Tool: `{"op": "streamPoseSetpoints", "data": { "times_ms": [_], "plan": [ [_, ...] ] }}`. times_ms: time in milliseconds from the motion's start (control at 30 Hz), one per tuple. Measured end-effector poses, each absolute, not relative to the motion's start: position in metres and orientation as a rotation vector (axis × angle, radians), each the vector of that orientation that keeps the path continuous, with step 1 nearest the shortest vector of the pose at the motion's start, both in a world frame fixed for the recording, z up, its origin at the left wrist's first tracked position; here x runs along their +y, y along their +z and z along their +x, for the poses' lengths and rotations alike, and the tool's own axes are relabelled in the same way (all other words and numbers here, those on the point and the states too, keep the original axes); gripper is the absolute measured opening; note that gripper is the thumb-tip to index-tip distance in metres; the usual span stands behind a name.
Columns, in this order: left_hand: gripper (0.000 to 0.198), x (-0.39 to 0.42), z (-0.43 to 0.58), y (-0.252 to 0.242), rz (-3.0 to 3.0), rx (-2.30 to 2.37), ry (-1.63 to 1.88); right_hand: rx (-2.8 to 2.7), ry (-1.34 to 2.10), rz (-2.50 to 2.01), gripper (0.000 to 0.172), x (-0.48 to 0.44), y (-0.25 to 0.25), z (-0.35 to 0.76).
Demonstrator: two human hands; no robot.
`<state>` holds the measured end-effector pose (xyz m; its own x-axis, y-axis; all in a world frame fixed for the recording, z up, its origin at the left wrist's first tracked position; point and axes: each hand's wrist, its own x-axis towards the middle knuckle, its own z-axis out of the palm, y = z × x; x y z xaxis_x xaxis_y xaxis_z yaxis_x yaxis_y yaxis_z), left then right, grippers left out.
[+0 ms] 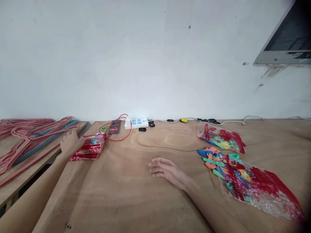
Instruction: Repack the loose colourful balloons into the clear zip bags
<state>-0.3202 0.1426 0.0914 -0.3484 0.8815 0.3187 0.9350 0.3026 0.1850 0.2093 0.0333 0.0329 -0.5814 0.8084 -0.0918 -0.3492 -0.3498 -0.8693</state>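
My left hand [70,141] is at the left edge of the table, its fingers apart, between the pink hangers and a small stack of red-trimmed clear packets [91,148]. Its thumb side overlaps the packets' left corner; whether it presses on them I cannot tell. With fingers stretched out, my right hand [167,170] holds nothing over the middle of the wooden table [136,200]. To its right lies an open clear-and-red bag [264,187], with colourful balloons [211,158] spilling from its mouth. Behind it rests another bag of balloons [222,137].
Pink hangers [24,137] and blue ones [46,139] are piled on a lower board at left. Along the wall are a white power strip [136,123], a red cable [116,140], a pixelated dark object [114,127], black pieces [152,123] and a yellow item [184,120].
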Motion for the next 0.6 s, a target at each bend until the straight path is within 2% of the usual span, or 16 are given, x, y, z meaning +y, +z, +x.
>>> {"op": "streamPoseSetpoints", "data": {
  "times_ms": [233, 433, 600],
  "plan": [
    [0.072, 0.161, -0.281, 0.045, -1.675, -2.448, -0.533, -1.095, 1.979, -0.673, 0.037, 0.034, 0.033, 0.208],
    [0.075, 0.175, -0.297, 0.04, -1.692, -2.533, -0.509, -1.116, 1.975, -0.684, 0.039, 0.035, 0.029, 0.207],
    [0.07, 0.17, -0.298, 0.033, -1.734, -2.518, -0.529, -1.148, 1.956, -0.699, 0.04, 0.033, 0.032, 0.206]
  ]
}}
